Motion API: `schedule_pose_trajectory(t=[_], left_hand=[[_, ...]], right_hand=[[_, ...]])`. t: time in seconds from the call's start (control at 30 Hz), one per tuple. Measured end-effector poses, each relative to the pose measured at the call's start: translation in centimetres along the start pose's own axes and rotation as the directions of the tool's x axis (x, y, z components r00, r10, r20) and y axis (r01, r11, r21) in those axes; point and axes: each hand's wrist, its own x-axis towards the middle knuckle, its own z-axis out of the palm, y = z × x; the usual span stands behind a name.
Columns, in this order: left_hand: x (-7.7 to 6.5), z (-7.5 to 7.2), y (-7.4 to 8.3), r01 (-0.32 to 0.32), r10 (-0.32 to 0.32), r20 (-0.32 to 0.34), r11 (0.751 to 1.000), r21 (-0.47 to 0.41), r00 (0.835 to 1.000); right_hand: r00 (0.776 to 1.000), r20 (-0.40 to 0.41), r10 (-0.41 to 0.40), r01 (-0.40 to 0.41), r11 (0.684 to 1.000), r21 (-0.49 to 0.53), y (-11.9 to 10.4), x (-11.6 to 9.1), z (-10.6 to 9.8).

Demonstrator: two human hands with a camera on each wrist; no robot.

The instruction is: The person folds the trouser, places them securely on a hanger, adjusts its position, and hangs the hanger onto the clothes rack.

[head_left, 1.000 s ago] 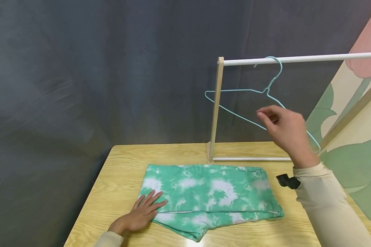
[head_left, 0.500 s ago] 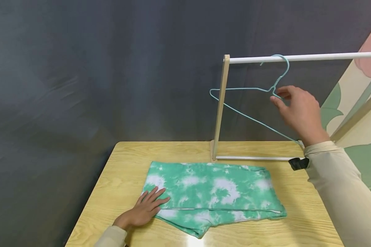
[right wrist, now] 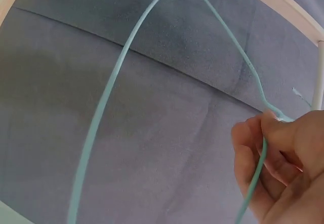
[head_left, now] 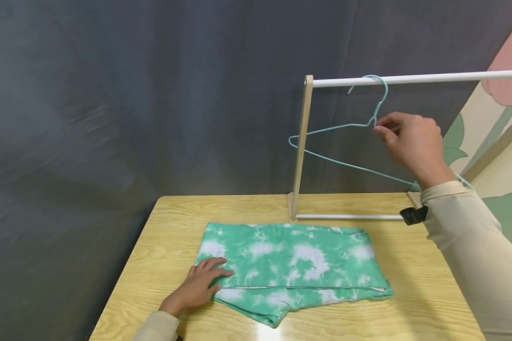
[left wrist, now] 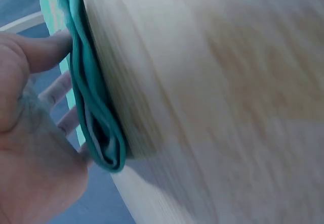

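A light-blue wire hanger (head_left: 341, 164) hangs by its hook from the white rail of a small rack. My right hand (head_left: 416, 144) pinches the hanger's wire just below its neck, thumb against fingertips; the right wrist view shows the wire (right wrist: 251, 183) running through the grip. Folded trousers (head_left: 290, 260), green and white tie-dye, lie flat on the table. On their left end rests my left hand (head_left: 196, 286), fingers spread and slightly bent. In the left wrist view the thumb touches the layered folded edge of the trousers (left wrist: 96, 97).
The rack's wooden upright (head_left: 302, 151) and white top rail (head_left: 443, 77) stand at the table's back right. A lower white bar (head_left: 350, 217) runs close over the wooden table (head_left: 153, 255). Behind hangs a dark grey curtain (head_left: 111, 94); a flower-patterned panel (head_left: 501, 137) is at right.
My right hand has risen to the hanger's neck and taken hold of the wire. The hanger has tilted and turned on the rail. My left hand stays on the trousers, fingers more bent.
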Motion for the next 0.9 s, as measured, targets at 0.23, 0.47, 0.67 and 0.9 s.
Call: schedule_pose_trajectory(t=[0.23,0.47,0.67,0.9], left_hand=[[-0.1,0.1,0.7,0.099,-0.099,-0.014,0.995,-0.005,0.995],[-0.4,0.1,0.5,0.039,-0.038,0.036,0.999,-0.029,0.999],[-0.2,0.0,0.6,0.031,-0.031,0.058,1.000,0.006,0.998],[-0.3,-0.7,1.0,0.018,-0.020,0.067,0.999,0.034,0.998]], right_hand=[[0.999,-0.036,-0.019,0.020,0.999,0.035,0.2,0.4,-0.7],[0.997,-0.066,-0.034,0.035,0.999,0.010,0.9,0.5,-2.4],[0.997,-0.083,0.004,-0.003,1.000,0.013,1.5,0.6,-3.7],[0.994,-0.097,0.044,-0.049,0.998,-0.048,2.0,-0.3,-4.7]])
